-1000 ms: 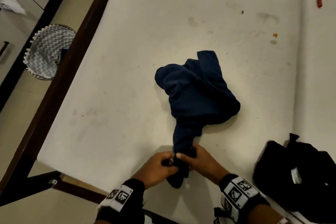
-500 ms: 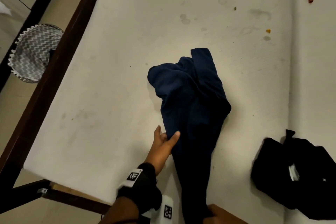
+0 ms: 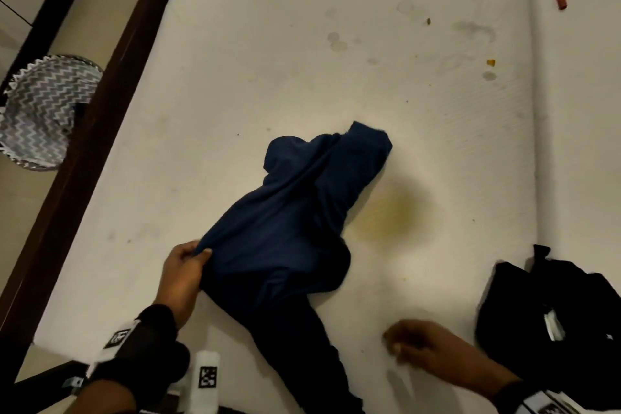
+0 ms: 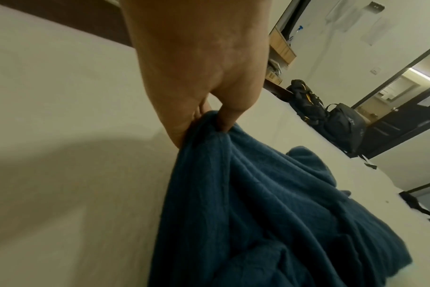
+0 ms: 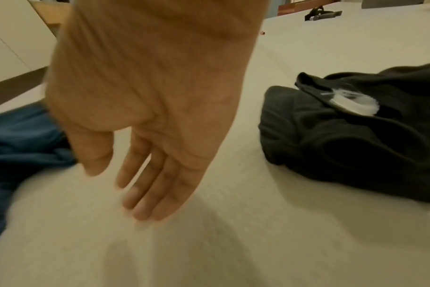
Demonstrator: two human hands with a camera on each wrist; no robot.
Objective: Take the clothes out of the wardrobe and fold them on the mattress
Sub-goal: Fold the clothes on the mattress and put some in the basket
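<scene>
The mattress [image 3: 268, 54] fills the head view. The blue garment [image 3: 295, 228] lies bunched at frame centre, long axis running from upper right to the lower edge. The left hand [image 3: 183, 274] pinches its left edge. The right hand [image 3: 423, 351], fingers [image 5: 145, 186] straight and empty, hovers lower right, apart from the cloth, between it and the black garment [image 3: 551, 319].
</scene>
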